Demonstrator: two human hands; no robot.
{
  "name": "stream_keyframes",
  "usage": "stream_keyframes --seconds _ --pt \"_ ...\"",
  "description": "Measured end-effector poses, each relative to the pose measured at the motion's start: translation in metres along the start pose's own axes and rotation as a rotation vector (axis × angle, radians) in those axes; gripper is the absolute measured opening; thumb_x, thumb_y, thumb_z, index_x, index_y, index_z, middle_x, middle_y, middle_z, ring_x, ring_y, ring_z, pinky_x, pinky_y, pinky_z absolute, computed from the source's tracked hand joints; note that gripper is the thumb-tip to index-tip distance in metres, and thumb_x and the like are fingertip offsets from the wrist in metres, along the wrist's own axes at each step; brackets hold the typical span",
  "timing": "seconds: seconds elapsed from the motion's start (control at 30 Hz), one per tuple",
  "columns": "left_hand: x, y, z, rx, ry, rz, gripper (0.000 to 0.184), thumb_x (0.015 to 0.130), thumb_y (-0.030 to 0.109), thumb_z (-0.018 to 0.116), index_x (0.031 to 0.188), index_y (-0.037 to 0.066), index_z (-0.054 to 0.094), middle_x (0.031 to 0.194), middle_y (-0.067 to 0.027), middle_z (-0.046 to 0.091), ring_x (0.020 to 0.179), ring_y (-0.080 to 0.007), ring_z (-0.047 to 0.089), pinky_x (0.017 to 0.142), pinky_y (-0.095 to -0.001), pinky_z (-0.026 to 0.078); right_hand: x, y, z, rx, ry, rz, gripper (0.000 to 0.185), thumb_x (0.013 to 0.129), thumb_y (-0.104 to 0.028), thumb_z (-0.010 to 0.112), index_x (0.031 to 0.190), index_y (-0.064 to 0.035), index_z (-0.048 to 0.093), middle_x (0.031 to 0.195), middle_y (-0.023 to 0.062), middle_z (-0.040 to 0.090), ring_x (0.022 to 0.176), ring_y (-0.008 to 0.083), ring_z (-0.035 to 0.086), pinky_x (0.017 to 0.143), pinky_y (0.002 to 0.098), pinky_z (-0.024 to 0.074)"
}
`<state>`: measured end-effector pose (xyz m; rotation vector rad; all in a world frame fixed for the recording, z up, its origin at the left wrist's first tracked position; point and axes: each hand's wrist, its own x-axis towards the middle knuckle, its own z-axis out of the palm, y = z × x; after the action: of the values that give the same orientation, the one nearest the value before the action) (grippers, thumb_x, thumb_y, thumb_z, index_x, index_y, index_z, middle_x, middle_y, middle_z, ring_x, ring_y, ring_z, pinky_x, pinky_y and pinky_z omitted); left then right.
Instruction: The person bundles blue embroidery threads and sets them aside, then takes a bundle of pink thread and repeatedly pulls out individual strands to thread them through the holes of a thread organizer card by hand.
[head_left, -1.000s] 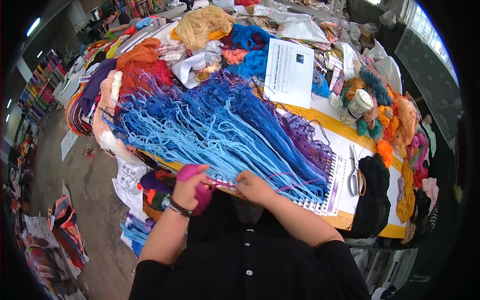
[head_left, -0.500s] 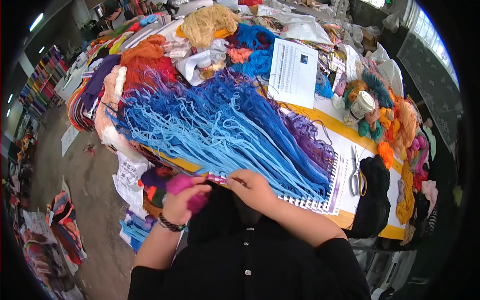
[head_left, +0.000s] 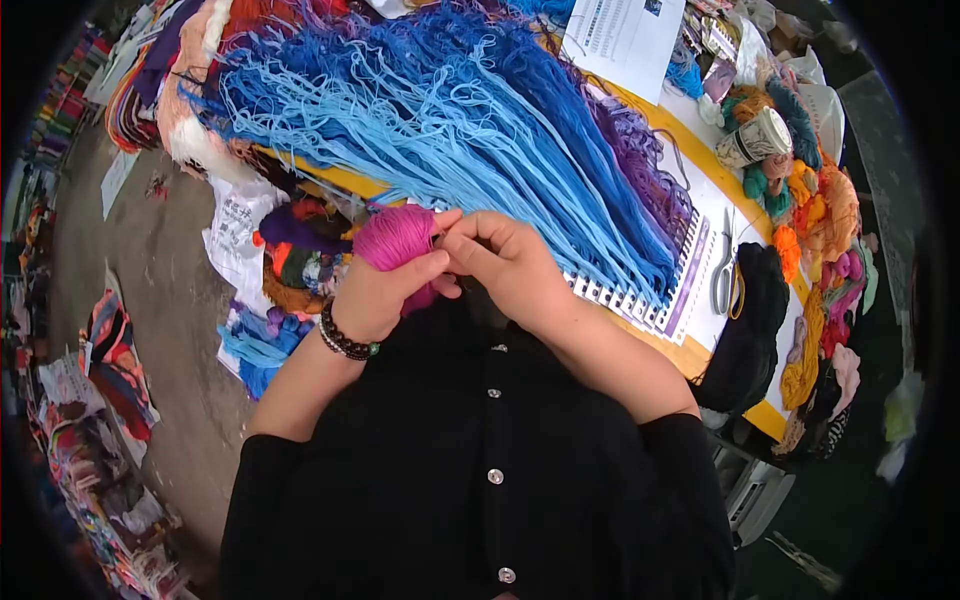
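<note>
Yellow-edged surface (head_left: 766, 420): blue yarn strands (head_left: 420, 120), spread out. Magenta yarn ball (head_left: 395, 238): at the near edge, gripped in your left hand (head_left: 375, 295). Your right hand (head_left: 512, 265): curled, meeting the left; whether gripping yarn, cannot tell.

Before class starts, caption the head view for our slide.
Left hand holds pink yarn, right hand close beside, near blue strands.

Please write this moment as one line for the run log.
left hand: holding magenta yarn ball | right hand: curled, close beside ball | blue strands: spread beyond hands | scissors: untouched, right of strands
</note>
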<state>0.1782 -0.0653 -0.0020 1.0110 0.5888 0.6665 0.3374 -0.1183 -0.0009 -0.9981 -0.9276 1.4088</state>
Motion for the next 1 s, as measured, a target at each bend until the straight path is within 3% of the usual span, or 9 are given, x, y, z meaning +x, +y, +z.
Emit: stream_keyframes --seconds 0.33,0.47,0.6,0.73,0.8,0.83,0.9,0.93,1.0 --pt "-0.001 -0.003 0.010 0.224 -0.018 -0.033 0.038 0.089 0.006 0.054 0.127 0.000 0.051 0.099 -0.0061 0.063 0.069 -0.0124 0.063 0.064 -0.0220 0.049 -0.004 -0.005 -0.003 -0.221 0.039 0.061 0.012 0.088 -0.005 0.059 0.085 0.0058 0.062 0.068 0.0063 0.060 0.057 0.0098 0.056 0.056 0.0233 0.0458" --pt "0.000 -0.008 0.005 0.028 -0.042 0.047 0.035 0.087 0.004 0.056 0.122 0.003 0.056 0.104 -0.0062 0.061 0.087 -0.0153 0.063 0.069 -0.0267 0.054 -0.006 -0.011 -0.001 -0.241 0.059 -0.056 0.009 0.089 -0.004 0.058 0.088 0.0052 0.059 0.076 0.0070 0.061 0.064 0.0121 0.059 0.060 0.0241 0.0472" --pt "-0.005 -0.008 -0.008 -0.163 -0.060 0.043 0.037 0.087 0.003 0.054 0.124 -0.001 0.052 0.111 -0.0129 0.061 0.104 -0.0230 0.060 0.088 -0.0362 0.049 -0.013 -0.016 -0.015 -0.385 0.189 -0.234 0.005 0.089 -0.001 0.055 0.088 -0.0006 0.060 0.103 0.0112 0.061 0.097 0.0155 0.055 0.086 0.0270 0.0428" --pt "-0.012 -0.007 -0.049 -0.502 -0.047 0.136 0.040 0.086 0.006 0.052 0.125 -0.003 0.049 0.117 -0.0174 0.059 0.109 -0.0312 0.058 0.099 -0.0430 0.042 -0.048 -0.084 -0.066 0.309 -0.015 -0.130 0.008 0.085 -0.008 0.056 0.089 -0.0021 0.054 0.093 0.0151 0.063 0.090 0.0280 0.062 0.095 0.0395 0.0424" --pt "-0.020 0.008 -0.081 -0.751 -0.035 0.228 0.040 0.088 0.003 0.049 0.127 0.000 0.047 0.119 -0.0197 0.058 0.105 -0.0307 0.058 0.094 -0.0455 0.045 -0.079 -0.121 -0.099 0.527 0.004 -0.218 0.011 0.089 -0.013 0.051 0.094 -0.0043 0.048 0.061 -0.0006 0.038 0.053 0.0136 0.042 0.057 0.0297 0.0420" --pt "-0.028 0.018 -0.099 -0.701 0.068 0.283 0.041 0.088 0.004 0.049 0.129 0.004 0.046 0.121 -0.0167 0.057 0.102 -0.0286 0.059 0.093 -0.0438 0.046 -0.097 -0.141 -0.126 0.364 0.195 -0.306 0.010 0.091 -0.015 0.051 0.092 -0.0060 0.048 0.061 -0.0040 0.031 0.050 0.0083 0.030 0.046 0.0259 0.0286" --pt "-0.044 0.029 -0.142 -0.649 0.252 0.443 0.044 0.090 0.008 0.050 0.133 0.009 0.042 0.130 -0.0131 0.051 0.099 -0.0200 0.060 0.088 -0.0399 0.049 -0.130 -0.181 -0.189 -0.048 0.481 -0.437 0.015 0.092 -0.018 0.055 0.094 -0.0032 0.054 0.065 -0.0038 0.042 0.052 0.0058 0.037 0.047 0.0204 0.0325" --pt "-0.051 0.041 -0.147 -0.593 0.488 0.464 0.045 0.091 0.008 0.050 0.135 0.010 0.041 0.131 -0.0103 0.051 0.094 -0.0157 0.061 0.084 -0.0356 0.050 -0.156 -0.188 -0.260 -0.578 0.949 -0.566 0.025 0.091 -0.022 0.057 0.101 0.0006 0.061 0.077 0.0015 0.060 0.061 0.0107 0.053 0.056 0.0219 0.0431" --pt "-0.060 0.044 -0.155 -0.655 0.407 0.545 0.043 0.095 0.008 0.042 0.137 0.009 0.039 0.131 -0.0064 0.053 0.079 -0.0093 0.055 0.074 -0.0244 0.048 -0.178 -0.201 -0.276 -1.782 1.514 -0.416 0.031 0.091 -0.026 0.058 0.108 -0.0008 0.064 0.093 0.0056 0.068 0.079 0.0153 0.062 0.070 0.0253 0.0492"
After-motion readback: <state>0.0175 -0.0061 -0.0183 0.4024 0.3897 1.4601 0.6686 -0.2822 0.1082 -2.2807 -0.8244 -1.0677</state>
